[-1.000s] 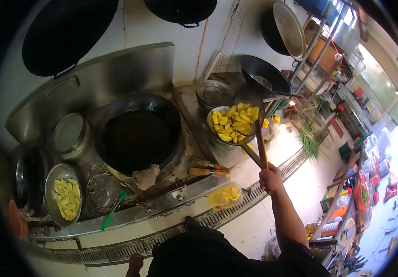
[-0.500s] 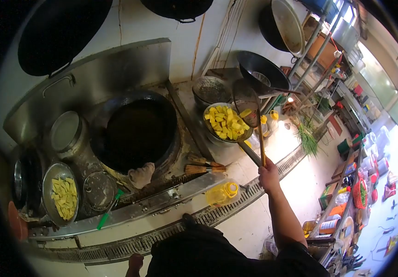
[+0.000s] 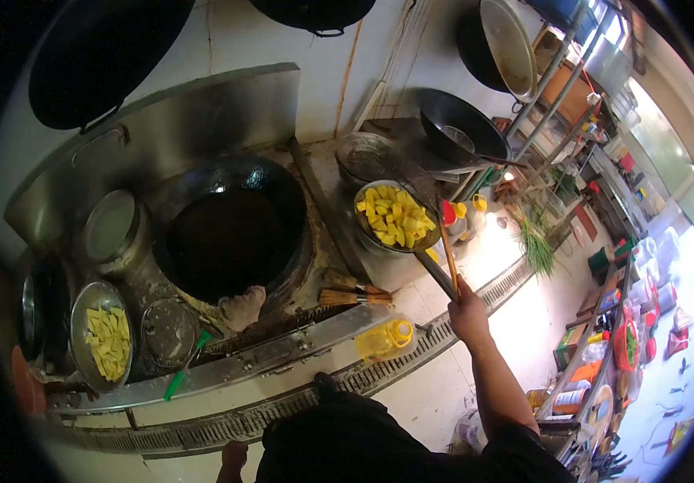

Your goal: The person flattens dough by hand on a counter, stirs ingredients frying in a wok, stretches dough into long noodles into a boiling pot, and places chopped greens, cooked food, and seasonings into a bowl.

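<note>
My right hand [image 3: 469, 310] is closed around the wooden handle [image 3: 448, 256] of a mesh skimmer. The skimmer's dark head is smeared by motion, above and right of the yellow pieces. Just below it, a perforated strainer [image 3: 421, 239] full of yellow cut pieces [image 3: 393, 214] rests over a metal pot. Its dark handle [image 3: 437, 274] reaches close to my right hand; whether my fingers touch it is unclear. At the lower edge, beside my body, my left hand [image 3: 234, 457] hangs with fingers curled and nothing visible in it.
A large dark wok [image 3: 234, 229] is set into the stove, with a crumpled cloth [image 3: 243, 308] on its front rim. At left stands a bowl of pale yellow slices [image 3: 108, 344]. Brushes [image 3: 353, 297], an oil jug [image 3: 385, 339] and another wok [image 3: 463, 125] are nearby.
The skimmer's head has swung up and left, away from the right edge of the yellow pieces. My right hand has shifted slightly, and a red-capped bottle now shows behind the handle.
</note>
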Motion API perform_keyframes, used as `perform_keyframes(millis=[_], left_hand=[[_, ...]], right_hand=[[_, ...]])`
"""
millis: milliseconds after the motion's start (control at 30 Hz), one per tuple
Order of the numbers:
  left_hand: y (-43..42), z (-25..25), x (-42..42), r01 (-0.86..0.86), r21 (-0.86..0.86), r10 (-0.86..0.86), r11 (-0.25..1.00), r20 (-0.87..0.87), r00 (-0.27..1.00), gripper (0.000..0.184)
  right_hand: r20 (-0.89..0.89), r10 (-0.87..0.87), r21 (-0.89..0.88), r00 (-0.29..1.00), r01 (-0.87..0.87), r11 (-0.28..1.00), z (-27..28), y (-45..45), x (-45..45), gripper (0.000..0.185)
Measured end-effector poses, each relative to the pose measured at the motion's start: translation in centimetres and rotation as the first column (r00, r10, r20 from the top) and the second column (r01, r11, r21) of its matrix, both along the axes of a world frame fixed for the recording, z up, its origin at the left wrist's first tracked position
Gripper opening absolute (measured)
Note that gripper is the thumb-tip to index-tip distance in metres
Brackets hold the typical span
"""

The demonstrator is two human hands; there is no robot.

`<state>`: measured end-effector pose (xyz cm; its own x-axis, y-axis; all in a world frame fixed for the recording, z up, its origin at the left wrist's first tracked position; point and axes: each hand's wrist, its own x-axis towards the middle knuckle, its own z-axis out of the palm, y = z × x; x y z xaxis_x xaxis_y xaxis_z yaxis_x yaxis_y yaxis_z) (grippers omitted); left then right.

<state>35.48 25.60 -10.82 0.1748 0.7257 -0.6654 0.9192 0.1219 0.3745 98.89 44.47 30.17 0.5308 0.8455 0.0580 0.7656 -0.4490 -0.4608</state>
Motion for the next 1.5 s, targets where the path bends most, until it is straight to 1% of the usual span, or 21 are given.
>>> perform_keyframes(millis=[100, 167, 233, 300, 400, 433, 467, 500, 633, 667, 767, 833, 867, 967, 1067, 1100, 1167, 1233, 1367, 1433, 1500], left_hand=[[1.1, 2.8, 1.7, 0.320, 0.047, -0.311, 0.946, -0.143, 0.940, 0.013], [-0.4, -1.1, 0.5, 0.117, 0.119, -0.116, 0.986, -0.014, 0.993, 0.012], [-1.5, -3.2, 0.3, -0.036, 0.166, 0.016, 0.985, 0.117, 0.993, 0.012], [-1.1, -2.8, 0.8, -0.061, 0.122, 0.048, 0.991, 0.104, 0.993, 0.011], [1.9, 0.9, 3.4, -0.403, -0.146, 0.409, 0.904, 0.010, 0.913, 0.011], [3.9, 5.5, 5.4, 0.033, -0.066, -0.042, 0.997, -0.135, 0.990, 0.011], [4.6, 7.8, 6.5, 0.469, -0.063, -0.465, 0.881, -0.295, 0.835, 0.011], [3.9, 6.3, 5.9, 0.455, -0.069, -0.454, 0.888, -0.293, 0.841, 0.011], [-0.8, -5.3, 1.8, 0.176, 0.121, -0.161, 0.977, -0.126, 0.979, 0.011], [-0.9, -4.1, 2.5, 0.085, 0.102, -0.072, 0.991, -0.126, 0.989, 0.011], [-2.1, -2.4, 3.1, 0.259, -0.026, -0.257, 0.966, -0.261, 0.931, 0.018], [-0.9, 3.3, 4.9, -0.253, -0.085, 0.246, 0.964, -0.084, 0.966, 0.022], [1.4, 8.0, 6.3, -0.228, -0.186, 0.210, 0.956, -0.112, 0.971, 0.026], [-0.5, 4.5, 5.7, -0.455, -0.156, 0.444, 0.877, -0.104, 0.890, 0.029], [-0.7, 3.5, 5.7, -0.255, -0.002, 0.253, 0.967, -0.091, 0.963, 0.029], [1.5, 8.9, 6.9, -0.045, 0.018, 0.046, 0.999, -0.120, 0.992, 0.028], [-1.4, 2.1, 6.1, -0.245, 0.150, 0.247, 0.958, 0.002, 0.969, 0.019], [1.6, 8.8, 7.2, 0.110, 0.139, -0.090, 0.984, -0.148, 0.985, 0.019], [0.4, 13.5, 5.3, -0.262, 0.160, 0.254, 0.952, 0.067, 0.965, 0.020], [-1.7, 10.9, 2.9, -0.020, 0.102, 0.033, 0.995, -0.120, 0.992, 0.019], [-4.9, 11.4, -0.9, -0.132, 0.089, 0.137, 0.987, -0.061, 0.989, 0.021]], right_hand=[[0.025, 0.032, -0.033, 0.999, -0.031, 0.999, -0.7, 0.0, 1.1, 0.061], [0.201, 0.000, -0.129, 0.980, 0.027, 0.991, -0.9, 0.8, 0.6, 0.062], [0.186, -0.017, -0.078, 0.982, 0.032, 0.996, -1.2, 1.6, -1.1, 0.062], [0.162, -0.060, -0.015, 0.985, 0.063, 0.998, -3.4, 2.4, -3.0, 0.063], [0.050, -0.104, -0.066, 0.993, 0.107, 0.992, -7.4, 2.8, -4.5, 0.063], [0.035, -0.100, -0.113, 0.994, 0.104, 0.988, -8.9, 2.5, -4.7, 0.065], [0.021, -0.095, -0.162, 0.995, 0.097, 0.982, -10.3, 2.3, -4.9, 0.066], [0.021, -0.080, -0.168, 0.997, 0.082, 0.982, -11.8, 2.0, -4.9, 0.066], [-0.057, -0.022, -0.189, 0.998, 0.011, 0.982, -14.0, 1.5, -5.2, 0.077], [-0.061, 0.021, -0.136, 0.998, -0.029, 0.990, -14.4, 1.3, -5.0, 0.078], [-0.072, 0.061, -0.085, 0.996, -0.067, 0.994, -14.4, 1.4, -4.8, 0.084], [0.102, 0.152, -0.030, 0.983, -0.149, 0.988, -13.8, 1.5, -4.7, 0.084], [0.161, 0.196, 0.017, 0.967, -0.201, 0.979, -12.9, 1.6, -5.2, 0.082], [0.199, 0.307, 0.043, 0.931, -0.322, 0.946, -10.5, 2.0, -7.2, 0.076], [0.190, 0.535, -0.010, 0.823, -0.543, 0.839, -11.4, 2.3, -10.8, 0.063], [0.156, 0.635, 0.008, 0.757, -0.643, 0.766, -12.2, 2.0, -12.1, 0.059], [-0.112, 0.727, -0.053, 0.677, -0.735, 0.676, -12.8, 2.4, -15.9, 0.053], [-0.239, 0.772, -0.032, 0.590, -0.799, 0.601, -14.3, 2.2, -19.3, 0.050], [-0.171, 0.916, -0.084, 0.362, -0.932, 0.352, -15.1, 2.0, -26.3, 0.044], [-0.119, 0.941, -0.022, 0.315, -0.949, 0.315, -15.8, 1.5, -29.8, 0.042], [-0.144, 0.958, -0.026, 0.247, -0.969, 0.246, -16.8, 1.1, -33.0, 0.041]])
